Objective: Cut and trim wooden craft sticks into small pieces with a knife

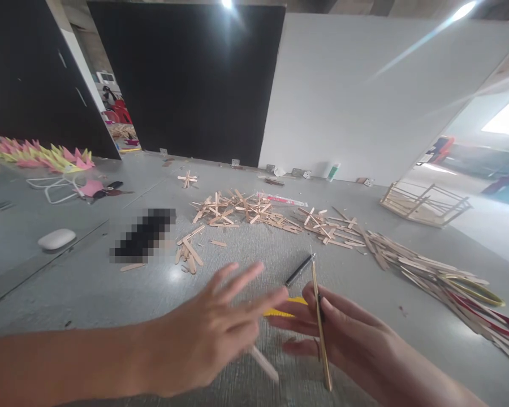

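My left hand [220,328] is raised over the grey table, its fingers spread and slightly blurred. A pale flat stick [263,364] shows just below it; whether that hand touches it I cannot tell. My right hand [348,328] pinches a long, thin wooden stick [323,353] between thumb and index finger, tilted nearly upright. Something small and black shows at the pinch, mostly hidden. Behind the fingers of both hands lies a yellow object [286,307], partly covered. Beyond it rests a dark pen-like tool [299,270] with a pointed tip.
Star-shaped bundles of craft sticks [254,208] spread across the middle. Long wooden strips [411,263] lie at right, near a tape roll [473,289] and a stick frame [426,204]. A white mouse [56,239], scissors [108,189] and folded paper [38,155] are left. Panels [195,85] stand behind.
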{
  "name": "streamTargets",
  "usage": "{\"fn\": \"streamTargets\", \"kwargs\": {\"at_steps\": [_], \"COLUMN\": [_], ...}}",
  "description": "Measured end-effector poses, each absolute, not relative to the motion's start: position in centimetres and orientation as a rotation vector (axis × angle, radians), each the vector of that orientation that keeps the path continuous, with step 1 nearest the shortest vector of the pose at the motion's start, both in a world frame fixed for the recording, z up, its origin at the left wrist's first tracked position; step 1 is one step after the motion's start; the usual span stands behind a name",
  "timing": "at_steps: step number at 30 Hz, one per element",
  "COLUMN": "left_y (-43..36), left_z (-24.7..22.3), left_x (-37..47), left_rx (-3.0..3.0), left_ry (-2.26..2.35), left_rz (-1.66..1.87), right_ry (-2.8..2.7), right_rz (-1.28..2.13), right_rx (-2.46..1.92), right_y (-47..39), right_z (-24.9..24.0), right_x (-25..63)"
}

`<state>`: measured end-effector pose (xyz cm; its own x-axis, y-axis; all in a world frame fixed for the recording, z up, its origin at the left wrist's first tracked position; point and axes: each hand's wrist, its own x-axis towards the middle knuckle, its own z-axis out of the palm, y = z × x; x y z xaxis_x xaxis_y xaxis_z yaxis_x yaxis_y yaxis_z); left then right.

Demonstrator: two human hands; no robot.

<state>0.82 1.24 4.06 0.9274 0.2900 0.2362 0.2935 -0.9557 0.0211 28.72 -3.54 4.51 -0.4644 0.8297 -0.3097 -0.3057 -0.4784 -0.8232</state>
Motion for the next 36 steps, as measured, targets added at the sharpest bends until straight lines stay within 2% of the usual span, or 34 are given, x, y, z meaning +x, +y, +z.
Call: {"fn": "streamTargets", "kwargs": {"at_steps": [3, 7, 9, 12, 17, 20, 24, 30, 34, 36], "left_y": [0.9, 2.4, 3.1, 3.0, 0.8, -0.1, 0.4, 2.0, 1.5, 1.2], "left_z": [3.9, 2.4, 2.1, 2.9, 4.7, 4.7, 3.5, 1.1, 2.1, 3.1], "left_x": [0.8, 0.2, -0.1, 0.2, 1.1, 1.4, 0.8, -0.4, 0.6, 1.1], "left_rx": [-3.149, -3.146, -3.154, -3.223, -3.179, -3.077, -3.067, -3.115, -3.189, -3.312], "left_ry": [-0.348, -1.065, -1.234, -1.086, -0.324, -0.113, -0.236, -0.668, -0.721, -0.919], "left_rz": [-0.250, -0.453, -0.492, -0.474, -0.393, -0.270, -0.244, -0.272, -0.348, -0.431], "right_ry": [-0.948, -0.866, -0.845, -0.836, -0.761, -0.746, -0.784, -0.775, -0.760, -0.837], "right_rz": [2.030, 1.936, 1.922, 1.923, 1.990, 2.044, 1.962, 1.788, 1.739, 1.661], "right_rx": [-0.865, -0.944, -0.947, -0.924, -0.846, -0.769, -0.775, -0.838, -0.894, -0.983], "right_y": [-3.8, -3.3, -3.0, -2.8, -4.1, -5.1, -5.4, -4.4, -4.3, -4.2], "right_z": [4.1, 3.7, 3.8, 3.9, 3.5, 3.3, 3.9, 5.1, 4.8, 4.8], "right_x": [28.3, 28.7, 29.1, 29.2, 27.7, 26.7, 26.4, 27.3, 27.1, 27.2]}}
